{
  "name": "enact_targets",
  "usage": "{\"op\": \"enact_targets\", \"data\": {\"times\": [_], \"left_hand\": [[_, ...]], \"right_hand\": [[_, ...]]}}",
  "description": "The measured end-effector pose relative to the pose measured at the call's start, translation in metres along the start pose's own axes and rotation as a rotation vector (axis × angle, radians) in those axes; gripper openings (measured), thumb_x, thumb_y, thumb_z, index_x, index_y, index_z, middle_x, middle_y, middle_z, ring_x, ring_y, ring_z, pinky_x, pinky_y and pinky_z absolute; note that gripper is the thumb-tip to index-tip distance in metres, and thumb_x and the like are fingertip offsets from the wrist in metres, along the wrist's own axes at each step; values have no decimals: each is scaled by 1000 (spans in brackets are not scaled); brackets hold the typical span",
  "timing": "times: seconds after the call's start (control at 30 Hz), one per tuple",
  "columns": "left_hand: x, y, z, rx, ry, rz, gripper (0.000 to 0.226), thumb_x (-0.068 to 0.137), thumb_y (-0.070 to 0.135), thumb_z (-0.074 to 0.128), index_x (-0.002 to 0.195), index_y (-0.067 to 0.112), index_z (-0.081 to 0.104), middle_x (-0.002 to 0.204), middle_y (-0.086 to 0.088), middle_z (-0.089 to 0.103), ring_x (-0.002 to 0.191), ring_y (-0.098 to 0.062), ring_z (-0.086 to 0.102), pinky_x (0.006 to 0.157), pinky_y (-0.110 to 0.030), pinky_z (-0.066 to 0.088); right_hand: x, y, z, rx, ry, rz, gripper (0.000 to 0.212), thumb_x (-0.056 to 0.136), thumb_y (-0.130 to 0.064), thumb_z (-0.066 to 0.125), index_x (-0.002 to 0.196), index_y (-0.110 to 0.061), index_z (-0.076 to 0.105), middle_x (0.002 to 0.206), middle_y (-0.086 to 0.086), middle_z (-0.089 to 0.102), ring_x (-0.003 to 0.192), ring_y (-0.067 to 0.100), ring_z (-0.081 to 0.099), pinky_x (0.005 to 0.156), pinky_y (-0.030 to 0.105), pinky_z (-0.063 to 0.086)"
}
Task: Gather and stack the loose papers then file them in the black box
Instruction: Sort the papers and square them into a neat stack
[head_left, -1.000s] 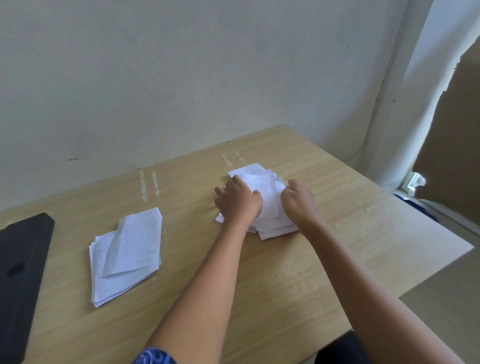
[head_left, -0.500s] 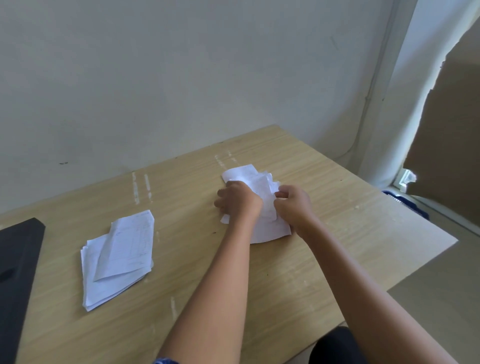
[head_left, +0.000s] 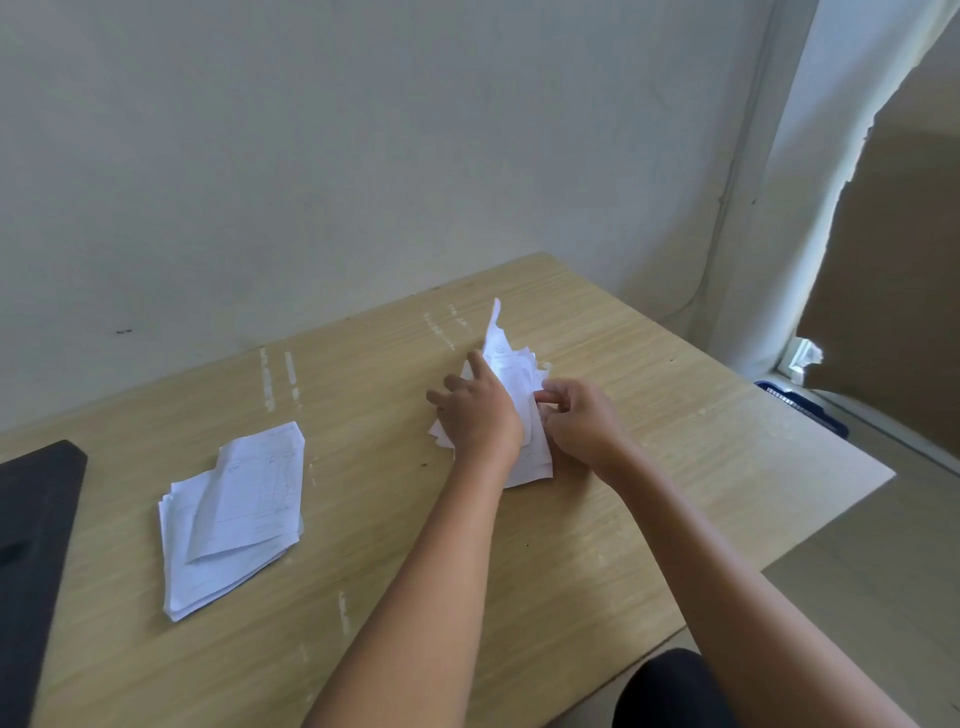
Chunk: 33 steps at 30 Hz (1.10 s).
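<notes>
A bunch of loose white papers (head_left: 511, 371) stands tilted up on its lower edge near the middle of the wooden table (head_left: 649, 374). My left hand (head_left: 480, 415) presses against its left face and my right hand (head_left: 579, 421) pinches its right side, so both hands hold it. A second pile of white papers (head_left: 234, 514) lies flat on the table to the left, untouched. The black box (head_left: 36, 551) sits at the far left edge, partly cut off by the frame.
A pale wall runs behind the table. The table's right edge drops to the floor, where a blue object (head_left: 805, 410) and a brown cardboard sheet (head_left: 893, 291) stand. A dark knee (head_left: 670, 691) shows below the front edge.
The papers under my hands were lying flat a second ago; both hands have gathered them and raised them upright on edge. The left pile has not moved.
</notes>
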<state>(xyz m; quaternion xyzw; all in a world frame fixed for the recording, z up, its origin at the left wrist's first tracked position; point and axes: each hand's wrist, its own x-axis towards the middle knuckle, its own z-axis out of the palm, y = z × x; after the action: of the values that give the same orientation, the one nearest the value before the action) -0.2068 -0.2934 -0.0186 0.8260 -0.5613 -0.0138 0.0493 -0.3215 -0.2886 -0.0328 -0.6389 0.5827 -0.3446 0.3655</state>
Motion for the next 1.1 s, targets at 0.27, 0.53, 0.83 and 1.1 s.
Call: {"op": "enact_targets", "data": {"times": [0.27,0.53,0.83,1.1], "left_hand": [[2,-4,1,-126,41,33,58,98,20,62,146,9,30,139,-15,52,129,-34,48,98,-35,44],[10,-11,-3,-122,-30,101,73,99,32,62,152,6,21,146,-19,46,135,-34,44,105,-37,38],[28,-23,-24,-241,-174,30,72,85,44,77,138,4,49,137,-11,59,124,-30,60,93,-34,49],[17,-31,-29,-630,-187,53,71,95,33,64,152,11,27,142,-9,54,123,-32,58,97,-38,49]], "right_hand": [[-8,-2,-7,97,72,60,15,85,-5,52,70,-6,55,57,-8,41,57,12,36,59,29,35],[-5,-10,-20,318,-99,163,46,94,6,45,136,-8,54,129,-6,59,122,6,50,97,21,36],[4,-1,-4,136,-105,202,69,74,-25,72,140,-30,51,140,2,53,106,18,51,109,39,43],[-5,-1,2,70,-46,66,57,85,-14,65,137,-32,53,103,-14,50,126,18,28,101,22,26]]}}
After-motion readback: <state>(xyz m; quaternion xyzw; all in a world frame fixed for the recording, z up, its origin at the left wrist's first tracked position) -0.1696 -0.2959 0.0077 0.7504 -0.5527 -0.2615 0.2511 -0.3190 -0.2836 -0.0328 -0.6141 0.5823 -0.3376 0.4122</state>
